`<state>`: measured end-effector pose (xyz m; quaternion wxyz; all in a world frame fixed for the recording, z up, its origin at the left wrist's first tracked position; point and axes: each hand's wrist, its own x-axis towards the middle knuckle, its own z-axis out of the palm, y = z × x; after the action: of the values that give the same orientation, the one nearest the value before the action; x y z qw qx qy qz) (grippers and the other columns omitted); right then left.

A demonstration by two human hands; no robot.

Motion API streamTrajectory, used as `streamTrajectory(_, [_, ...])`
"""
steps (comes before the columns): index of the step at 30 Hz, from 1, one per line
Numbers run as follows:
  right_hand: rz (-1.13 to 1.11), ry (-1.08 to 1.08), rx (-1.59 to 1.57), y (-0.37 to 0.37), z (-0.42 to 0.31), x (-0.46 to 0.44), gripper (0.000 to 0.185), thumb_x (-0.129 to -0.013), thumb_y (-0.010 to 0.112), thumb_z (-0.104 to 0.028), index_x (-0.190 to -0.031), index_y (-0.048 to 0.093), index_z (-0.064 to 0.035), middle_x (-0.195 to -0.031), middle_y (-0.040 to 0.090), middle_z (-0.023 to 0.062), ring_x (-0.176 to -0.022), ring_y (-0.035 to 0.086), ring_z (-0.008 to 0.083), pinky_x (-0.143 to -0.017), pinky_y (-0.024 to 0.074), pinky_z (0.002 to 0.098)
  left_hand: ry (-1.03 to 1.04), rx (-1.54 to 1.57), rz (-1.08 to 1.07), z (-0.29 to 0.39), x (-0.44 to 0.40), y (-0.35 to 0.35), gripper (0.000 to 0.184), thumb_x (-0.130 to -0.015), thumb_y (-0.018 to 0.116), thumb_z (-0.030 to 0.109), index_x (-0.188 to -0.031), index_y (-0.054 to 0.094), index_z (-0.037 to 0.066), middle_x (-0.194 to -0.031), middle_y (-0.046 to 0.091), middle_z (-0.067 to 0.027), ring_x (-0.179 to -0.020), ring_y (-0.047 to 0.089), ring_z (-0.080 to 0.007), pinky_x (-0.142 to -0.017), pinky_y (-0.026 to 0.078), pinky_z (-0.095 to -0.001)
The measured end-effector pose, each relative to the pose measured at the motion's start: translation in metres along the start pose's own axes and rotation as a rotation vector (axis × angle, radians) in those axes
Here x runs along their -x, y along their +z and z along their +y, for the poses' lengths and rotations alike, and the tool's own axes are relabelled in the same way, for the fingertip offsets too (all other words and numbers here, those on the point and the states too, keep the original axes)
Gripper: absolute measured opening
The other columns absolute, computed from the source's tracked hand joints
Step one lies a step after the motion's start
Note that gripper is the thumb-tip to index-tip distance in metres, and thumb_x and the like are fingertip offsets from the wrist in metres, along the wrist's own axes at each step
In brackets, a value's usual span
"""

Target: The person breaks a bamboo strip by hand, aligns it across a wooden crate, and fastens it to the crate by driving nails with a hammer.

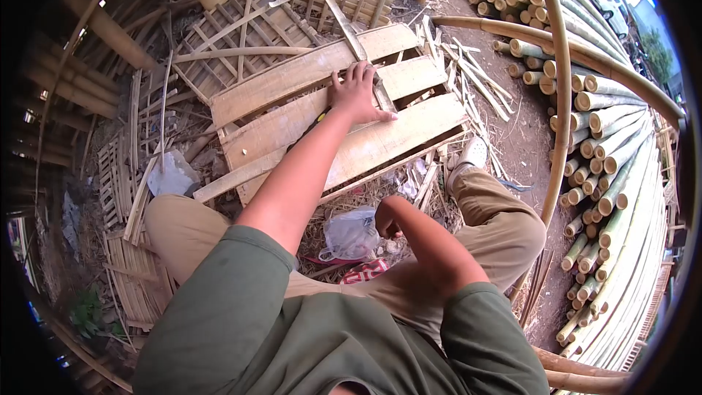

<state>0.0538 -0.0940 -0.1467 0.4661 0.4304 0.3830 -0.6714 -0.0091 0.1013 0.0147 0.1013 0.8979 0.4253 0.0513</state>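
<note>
My left hand (357, 95) lies palm down with its fingers spread over a thin bamboo strip (344, 20). Beneath the strip is a low wooden platform (395, 128) made of several pale planks with gaps between them. A narrow stick (227, 181) lies along the platform's near left side, partly behind my left forearm. Something yellow and black (320, 116) shows beside that forearm, mostly hidden. My right hand (389, 218) is curled above my lap, close to a clear plastic bag (351, 234); whatever is inside its fingers is hidden.
Stacked bamboo poles (610, 168) fill the right side. A curved bamboo pole (561, 88) rises between them and me. Loose split strips (479, 80) litter the ground beyond the platform's right end. Woven bamboo panels (248, 36) lie behind it. White plastic (172, 173) sits at left.
</note>
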Motion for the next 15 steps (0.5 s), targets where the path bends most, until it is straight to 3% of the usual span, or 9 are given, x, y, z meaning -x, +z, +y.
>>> streamTrajectory(2, [-0.105, 0.055, 0.104, 0.002, 0.002, 0.045, 0.018, -0.089, 0.058, -0.015, -0.084, 0.064, 0.0007, -0.075, 0.067, 0.0084, -0.054, 0.059, 0.0182, -0.056, 0.0509, 0.0327, 0.004, 0.006, 0.013, -0.001, 0.001, 0.003, 0.129, -0.052, 0.073, 0.081, -0.148, 0.025, 0.01, -0.156, 0.021, -0.0092, -0.148, 0.014, -0.0256, -0.115, 0.01, -0.0636])
streamTrajectory(4, [0.23, -0.078, 0.341, 0.02, -0.003, 0.135, 0.02, -0.089, 0.06, -0.018, -0.084, 0.067, 0.0007, -0.078, 0.071, 0.0092, -0.058, 0.065, 0.0167, -0.056, 0.0524, 0.0316, 0.007, 0.012, 0.05, -0.001, -0.001, 0.006, 0.133, -0.048, 0.072, 0.084, -0.148, 0.025, 0.01, -0.155, 0.022, -0.0096, -0.147, 0.016, -0.0273, -0.116, 0.009, -0.0625])
streamTrajectory(8, [0.96, -0.595, -0.106, 0.034, 0.021, 0.241, 0.017, -0.09, 0.056, -0.01, -0.091, 0.067, 0.0031, -0.084, 0.073, 0.0113, -0.067, 0.07, 0.0172, -0.058, 0.0551, 0.0326, 0.005, 0.049, 0.03, 0.001, 0.004, -0.001, 0.128, -0.051, 0.075, 0.079, -0.147, 0.027, 0.009, -0.155, 0.022, -0.0091, -0.147, 0.014, -0.0258, -0.115, 0.01, -0.0641])
streamTrajectory(10, [1.175, -0.79, -0.413, 0.038, 0.028, 0.269, 0.014, -0.093, 0.055, -0.006, -0.097, 0.063, 0.0039, -0.087, 0.071, 0.0122, -0.075, 0.071, 0.0171, -0.059, 0.0568, 0.0302, -0.003, 0.043, 0.032, 0.0, 0.003, 0.001, 0.128, -0.051, 0.075, 0.079, -0.147, 0.028, 0.009, -0.155, 0.023, -0.0094, -0.147, 0.015, -0.0263, -0.115, 0.01, -0.0641])
streamTrajectory(12, [1.396, -0.918, -0.432, 0.027, 0.032, 0.272, 0.013, -0.095, 0.057, -0.007, -0.099, 0.058, 0.0052, -0.089, 0.07, 0.012, -0.083, 0.069, 0.0165, -0.061, 0.0583, 0.0297, -0.008, 0.03, 0.033, 0.001, 0.002, 0.001, 0.128, -0.051, 0.075, 0.079, -0.147, 0.027, 0.009, -0.155, 0.023, -0.0094, -0.147, 0.016, -0.0264, -0.115, 0.01, -0.0639])
streamTrajectory(13, [1.433, -1.016, -0.605, 0.021, 0.029, 0.268, 0.015, -0.096, 0.057, -0.009, -0.099, 0.059, 0.0054, -0.089, 0.069, 0.0117, -0.08, 0.066, 0.0153, -0.063, 0.0556, 0.0287, -0.015, 0.028, 0.023, 0.001, 0.002, 0.0, 0.128, -0.051, 0.075, 0.079, -0.147, 0.027, 0.009, -0.155, 0.023, -0.0094, -0.147, 0.016, -0.0263, -0.115, 0.01, -0.0638])
streamTrajectory(15, [1.626, -0.969, -0.516, -0.023, 0.043, 0.233, 0.017, -0.096, 0.058, -0.012, -0.096, 0.06, 0.005, -0.082, 0.068, 0.0121, -0.071, 0.06, 0.0164, -0.066, 0.0499, 0.0304, -0.018, 0.031, 0.018, 0.002, 0.004, -0.001, 0.128, -0.051, 0.075, 0.079, -0.147, 0.027, 0.009, -0.155, 0.023, -0.0092, -0.147, 0.017, -0.0259, -0.114, 0.012, -0.0642])
